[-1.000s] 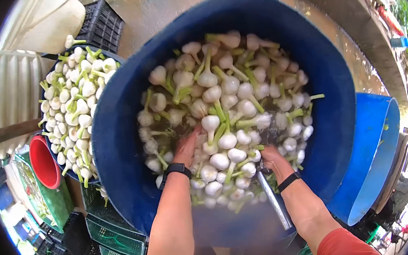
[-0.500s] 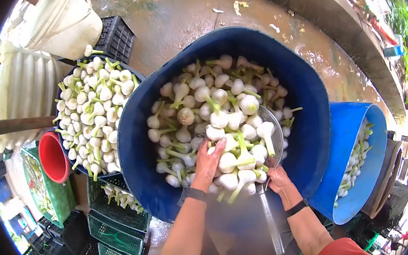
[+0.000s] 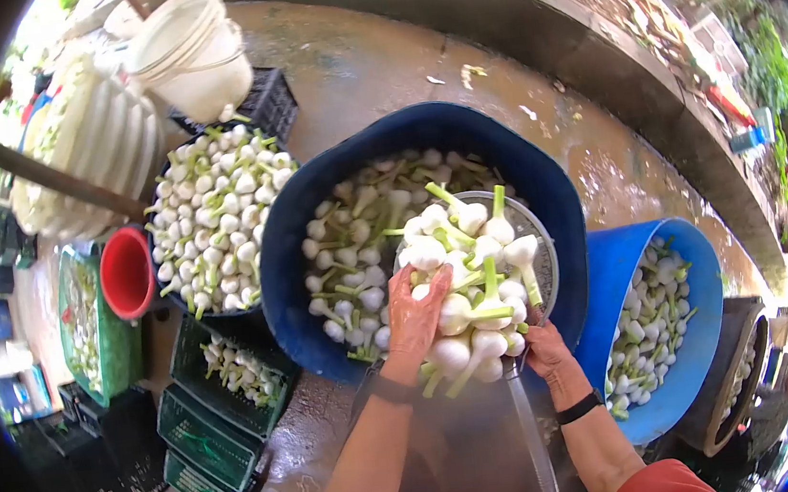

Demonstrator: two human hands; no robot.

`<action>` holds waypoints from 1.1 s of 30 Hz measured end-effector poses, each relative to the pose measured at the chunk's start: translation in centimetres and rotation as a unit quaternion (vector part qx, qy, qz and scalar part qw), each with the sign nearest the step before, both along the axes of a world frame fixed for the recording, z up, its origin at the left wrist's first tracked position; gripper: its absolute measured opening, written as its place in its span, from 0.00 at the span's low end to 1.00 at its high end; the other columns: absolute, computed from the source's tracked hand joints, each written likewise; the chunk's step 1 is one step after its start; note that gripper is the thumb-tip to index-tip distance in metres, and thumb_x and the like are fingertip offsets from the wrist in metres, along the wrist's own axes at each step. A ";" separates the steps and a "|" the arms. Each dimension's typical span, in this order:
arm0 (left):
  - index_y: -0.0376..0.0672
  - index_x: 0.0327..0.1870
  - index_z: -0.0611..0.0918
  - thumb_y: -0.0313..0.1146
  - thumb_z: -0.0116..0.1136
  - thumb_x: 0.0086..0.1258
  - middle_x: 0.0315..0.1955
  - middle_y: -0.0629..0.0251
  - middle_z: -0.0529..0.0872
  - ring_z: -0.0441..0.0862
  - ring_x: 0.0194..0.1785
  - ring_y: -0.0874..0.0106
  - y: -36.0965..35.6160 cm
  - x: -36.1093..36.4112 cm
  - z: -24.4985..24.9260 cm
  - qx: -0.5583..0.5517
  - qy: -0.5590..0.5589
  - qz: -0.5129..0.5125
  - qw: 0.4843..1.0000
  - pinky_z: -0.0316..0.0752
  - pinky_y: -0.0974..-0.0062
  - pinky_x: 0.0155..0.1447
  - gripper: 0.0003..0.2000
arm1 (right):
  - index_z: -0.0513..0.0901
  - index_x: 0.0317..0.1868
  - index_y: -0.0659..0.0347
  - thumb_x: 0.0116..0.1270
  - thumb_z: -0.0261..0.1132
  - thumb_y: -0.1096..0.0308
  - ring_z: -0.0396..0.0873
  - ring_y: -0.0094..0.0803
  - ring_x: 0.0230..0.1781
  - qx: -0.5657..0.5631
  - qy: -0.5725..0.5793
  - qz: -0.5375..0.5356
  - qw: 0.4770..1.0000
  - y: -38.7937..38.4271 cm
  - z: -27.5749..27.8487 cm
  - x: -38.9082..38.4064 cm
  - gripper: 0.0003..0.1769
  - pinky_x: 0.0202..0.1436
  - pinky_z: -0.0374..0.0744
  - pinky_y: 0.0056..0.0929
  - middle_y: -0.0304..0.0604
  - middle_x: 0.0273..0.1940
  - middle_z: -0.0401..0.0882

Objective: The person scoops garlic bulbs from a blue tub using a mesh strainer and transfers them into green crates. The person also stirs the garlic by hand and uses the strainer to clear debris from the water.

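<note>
White garlic bulbs with thick green stems (image 3: 476,295) are piled high at the centre of my feed, heaped on a round, silvery metal strainer (image 3: 540,231). The left hand (image 3: 415,313) is cupped against the heap's left side, fingers parted, unclenched. The right hand (image 3: 549,350) is closed on the strainer near its long metal handle (image 3: 532,433); its exact finger wrap I can't tell. I read this as the carrying step: a full load, held up over the dark blue plastic tub (image 3: 284,277). The next move calls for a level strainer and a steady left palm, since bulbs overhang the near edge. More bulbs (image 3: 356,250) lie inside the tub. Farther out, right of frame, a light blue plastic barrel (image 3: 607,267) holds others; left, a red plastic bucket (image 3: 128,274) stands beside another white mound of bulbs (image 3: 219,226).
</note>
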State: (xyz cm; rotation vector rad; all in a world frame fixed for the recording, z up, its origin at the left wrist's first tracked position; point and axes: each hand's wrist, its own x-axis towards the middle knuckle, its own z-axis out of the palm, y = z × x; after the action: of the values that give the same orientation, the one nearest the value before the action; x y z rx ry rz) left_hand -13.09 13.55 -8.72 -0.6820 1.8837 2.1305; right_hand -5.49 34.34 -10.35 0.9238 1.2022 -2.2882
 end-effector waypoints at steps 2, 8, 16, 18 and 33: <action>0.29 0.54 0.73 0.53 0.66 0.58 0.52 0.49 0.74 0.72 0.59 0.59 -0.8 1.3 -1.5 -0.107 0.040 0.000 0.993 0.67 0.68 0.62 0.35 | 0.67 0.65 0.60 0.62 0.61 0.78 0.78 0.36 0.52 0.045 -0.024 0.019 0.999 -0.7 0.7 -0.3 0.30 0.52 0.80 0.34 0.44 0.55 0.76; 0.29 0.58 0.72 0.52 0.65 0.60 0.56 0.50 0.70 0.69 0.61 0.62 -7.5 4.8 8.2 -0.123 0.011 0.040 0.992 0.64 0.70 0.65 0.35 | 0.66 0.65 0.60 0.62 0.60 0.77 0.77 0.37 0.54 0.004 0.032 0.103 0.994 -6.3 6.6 0.6 0.29 0.54 0.80 0.35 0.45 0.56 0.75; 0.36 0.55 0.77 0.51 0.65 0.59 0.55 0.55 0.72 0.74 0.57 0.65 -24.6 14.1 11.5 -0.115 0.001 0.207 0.972 0.69 0.71 0.61 0.30 | 0.65 0.66 0.61 0.63 0.59 0.76 0.78 0.38 0.52 -0.022 0.049 0.257 0.965 -23.6 9.3 3.6 0.29 0.51 0.81 0.36 0.47 0.57 0.74; 0.33 0.53 0.76 0.44 0.69 0.59 0.51 0.56 0.76 0.76 0.54 0.70 -29.5 16.5 10.2 -0.100 0.032 0.271 0.957 0.71 0.75 0.58 0.27 | 0.67 0.63 0.63 0.64 0.59 0.77 0.78 0.36 0.51 -0.031 0.058 0.283 0.957 -29.1 8.0 4.6 0.26 0.51 0.81 0.35 0.47 0.55 0.75; 0.47 0.67 0.69 0.53 0.66 0.56 0.67 0.48 0.63 0.56 0.71 0.55 -54.3 26.7 -17.1 -0.174 -0.056 0.268 0.946 0.54 0.60 0.72 0.38 | 0.65 0.66 0.61 0.46 0.52 0.88 0.77 0.37 0.50 0.002 0.040 0.351 0.936 -54.7 -16.5 7.9 0.40 0.51 0.79 0.34 0.45 0.54 0.75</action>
State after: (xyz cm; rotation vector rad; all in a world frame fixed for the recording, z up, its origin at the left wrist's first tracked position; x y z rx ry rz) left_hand 13.60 -40.70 -25.84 -1.5099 2.2222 1.9751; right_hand 2.42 -20.38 -26.87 0.3102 1.3020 -1.7480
